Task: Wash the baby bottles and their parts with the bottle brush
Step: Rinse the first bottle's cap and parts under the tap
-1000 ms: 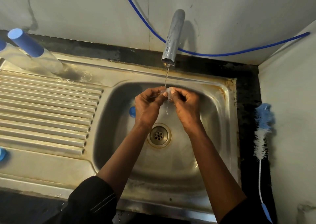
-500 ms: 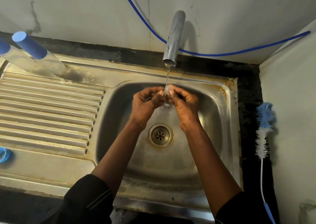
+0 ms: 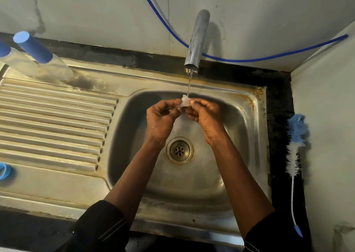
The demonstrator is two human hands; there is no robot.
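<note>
**Operator A:** Status of grip?

**Operator B:** I logged left hand [image 3: 163, 117] and right hand [image 3: 206, 117] both pinching the clear teat [image 3: 185, 100] under the tap [image 3: 196, 40] stream, above the sink [image 3: 257, 136].

**Operator A:** Risk?

**Operator B:** I judged the wet teat could slip toward the drain [image 3: 179, 150]. The bottle brush [image 3: 294, 146] lay well apart.

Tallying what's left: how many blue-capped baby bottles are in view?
2: one bottle at the back-left corner of the drainboard, the second bottle just left of it, cut by the frame edge. Others may be hidden.
</note>
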